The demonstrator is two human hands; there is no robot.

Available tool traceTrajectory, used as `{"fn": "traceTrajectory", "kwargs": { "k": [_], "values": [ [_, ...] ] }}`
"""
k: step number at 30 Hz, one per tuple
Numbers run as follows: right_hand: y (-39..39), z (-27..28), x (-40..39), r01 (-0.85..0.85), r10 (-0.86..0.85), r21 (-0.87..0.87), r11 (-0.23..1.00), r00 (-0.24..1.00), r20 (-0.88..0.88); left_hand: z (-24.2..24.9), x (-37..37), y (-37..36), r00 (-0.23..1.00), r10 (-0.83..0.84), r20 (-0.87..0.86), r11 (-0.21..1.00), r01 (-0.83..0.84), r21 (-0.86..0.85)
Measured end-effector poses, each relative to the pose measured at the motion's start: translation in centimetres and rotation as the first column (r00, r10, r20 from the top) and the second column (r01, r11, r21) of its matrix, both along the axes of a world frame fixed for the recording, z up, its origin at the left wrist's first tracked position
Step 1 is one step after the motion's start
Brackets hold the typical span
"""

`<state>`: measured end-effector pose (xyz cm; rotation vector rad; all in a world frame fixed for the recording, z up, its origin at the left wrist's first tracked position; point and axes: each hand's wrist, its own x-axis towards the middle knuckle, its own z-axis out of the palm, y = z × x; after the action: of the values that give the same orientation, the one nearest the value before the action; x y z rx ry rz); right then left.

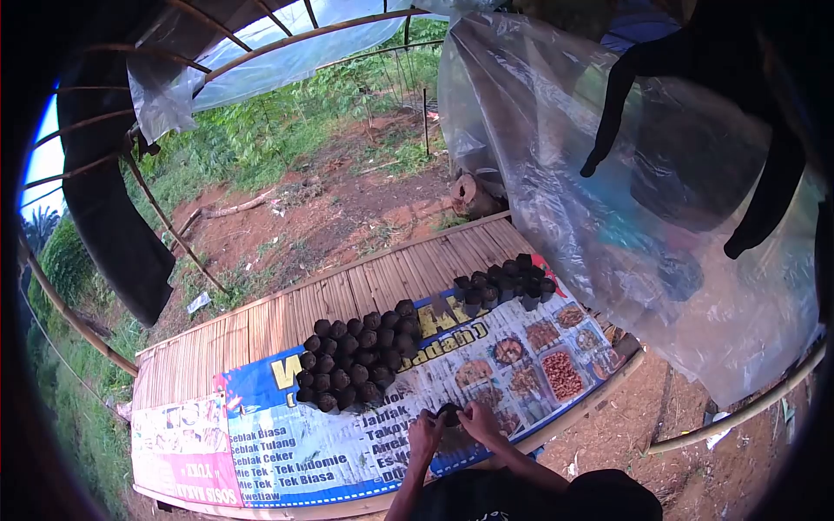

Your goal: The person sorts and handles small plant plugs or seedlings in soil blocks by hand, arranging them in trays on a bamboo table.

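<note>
Close to the table's near edge, my left hand [425,433] and my right hand [480,422] hold a small black seedling bag [448,412] between them. Fingers of both hands are closed on its sides, and its inside is too dark to make out. Beyond my left hand stands a tight cluster of black seedling bags [354,354], upright and filled with something dark. A second, smaller group of black bags [506,283] stands farther right, near the far side of the banner; their openings look dark.
A printed food banner [295,451] covers much of the bamboo-slat table [261,328]. Clear plastic sheeting [556,174] hangs at the right, with a dark garment [695,95] in front. Bamboo poles [169,217] frame the left. Bare soil and plants lie beyond.
</note>
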<state>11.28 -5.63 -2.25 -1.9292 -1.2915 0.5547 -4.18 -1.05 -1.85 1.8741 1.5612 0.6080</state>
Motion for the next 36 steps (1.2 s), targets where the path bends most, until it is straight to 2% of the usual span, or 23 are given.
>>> {"fn": "traceTrajectory", "kwargs": {
  "k": [1, 3, 4, 6, 7, 9, 10, 12, 14, 18, 21, 24, 26, 29, 32, 34, 36],
  "values": [
    [0.0, 0.0, 0.2, 0.000, 0.000, -0.001, 1.000, 1.000, -0.002, 0.1, 0.0, 0.2, 1.000, 0.002, -0.003, 1.000, -0.002, -0.025],
    [-0.1, -0.2, 0.6, -0.022, 0.027, 0.023, 0.999, 0.974, -0.227, 0.2, 0.0, 0.2, 1.000, 0.012, 0.024, 1.000, -0.012, -0.026],
    [-0.2, -1.0, 0.7, -0.023, 0.028, 0.021, 1.000, 0.973, -0.230, 0.3, -0.1, 0.2, 0.998, 0.024, 0.051, 0.999, -0.023, -0.027],
    [0.0, -1.9, 0.5, 0.010, 0.040, 0.286, 0.958, 0.985, -0.168, 0.6, -0.2, 0.2, 0.998, 0.036, 0.045, 0.999, -0.035, -0.031],
    [-0.2, -2.1, 0.3, 0.005, 0.045, 0.285, 0.959, 0.985, -0.168, 0.8, -0.1, 0.1, 0.998, 0.046, 0.043, 0.998, -0.044, -0.033],
    [-0.5, -1.7, -0.1, 0.043, -0.099, 0.277, 0.960, 0.977, 0.189, 0.6, -0.1, 0.2, 0.999, 0.039, -0.011, 0.999, -0.040, -0.025],
    [-0.8, -1.1, -0.2, 0.037, -0.093, 0.278, 0.960, 0.978, 0.189, 0.5, -0.1, 0.1, 0.997, 0.028, -0.066, 0.999, -0.029, -0.021],
    [-1.3, -0.3, -0.4, -0.028, 0.042, -0.096, 0.995, 0.989, 0.145, -0.5, -0.2, 0.2, 0.999, -0.002, -0.036, 1.000, 0.001, -0.003],
    [-0.9, -1.9, -0.3, -0.058, 0.072, -0.085, 0.995, 0.982, 0.172, -1.4, -0.2, 0.4, 0.999, -0.034, -0.005, 0.999, 0.034, 0.024],
    [-0.5, -3.5, -0.3, -0.085, 0.086, -0.013, 0.996, 0.972, 0.221, 0.6, 0.0, -0.2, 0.994, -0.078, -0.070, 0.997, 0.079, 0.013],
    [-1.2, 0.4, -0.5, -0.092, 0.076, 0.065, 0.994, 0.975, 0.209, 1.8, -0.2, -0.5, 0.996, -0.089, -0.024, 0.996, 0.089, 0.006],
    [-1.8, -0.9, -0.1, -0.123, 0.106, 0.034, 0.992, 0.943, 0.316, 0.8, -0.7, -1.1, 0.993, -0.118, -0.025, 0.993, 0.119, 0.028],
    [-2.3, -1.0, -0.2, -0.125, 0.106, 0.041, 0.991, 0.941, 0.321, 0.1, -0.9, -1.2, 0.993, -0.118, 0.022, 0.992, 0.117, 0.039],
    [-1.9, -0.2, -0.3, -0.102, 0.084, 0.043, 0.994, 0.948, 0.307, 1.9, -0.6, -1.4, 0.993, -0.105, 0.051, 0.993, 0.102, 0.063],
    [-2.3, -1.4, -0.2, -0.104, 0.091, 0.032, 0.994, 0.956, 0.281, 0.2, -0.8, -1.1, 0.990, -0.137, -0.019, 0.990, 0.136, -0.043],
    [-2.0, -1.1, 0.1, -0.140, 0.122, 0.046, 0.989, 0.951, 0.286, 2.1, -0.6, -1.2, 0.991, -0.131, -0.041, 0.990, 0.128, -0.051],
    [-2.5, -0.9, -0.2, -0.088, 0.058, 0.090, 0.992, 0.953, 0.296, 2.0, -0.7, -1.6, 0.991, -0.110, 0.081, 0.994, 0.109, 0.021]
  ]
}}
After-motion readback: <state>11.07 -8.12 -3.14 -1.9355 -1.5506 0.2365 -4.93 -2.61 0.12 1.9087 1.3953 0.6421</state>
